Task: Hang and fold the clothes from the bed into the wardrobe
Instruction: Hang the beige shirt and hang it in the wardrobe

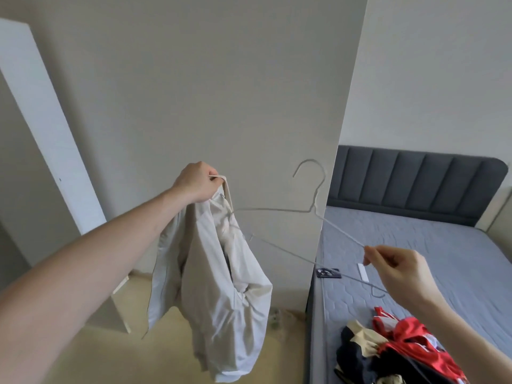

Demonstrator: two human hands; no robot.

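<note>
My left hand [197,182] is raised in the middle of the view, closed on the top edge of a cream-white garment [210,284] that hangs limp below it. A thin white wire hanger [313,209] is held tilted in the air, its left end poking into the garment's opening. My right hand [399,270] pinches the hanger's right end above the bed [432,245]. A pile of clothes [399,350], red, dark blue and cream, lies on the mattress at the bottom right.
A white wardrobe side panel [221,106] stands straight ahead, with a white door [47,128] at the left. The grey headboard [415,181] is at the back right. A dark card [328,273] and a white strip [363,271] lie on the mattress.
</note>
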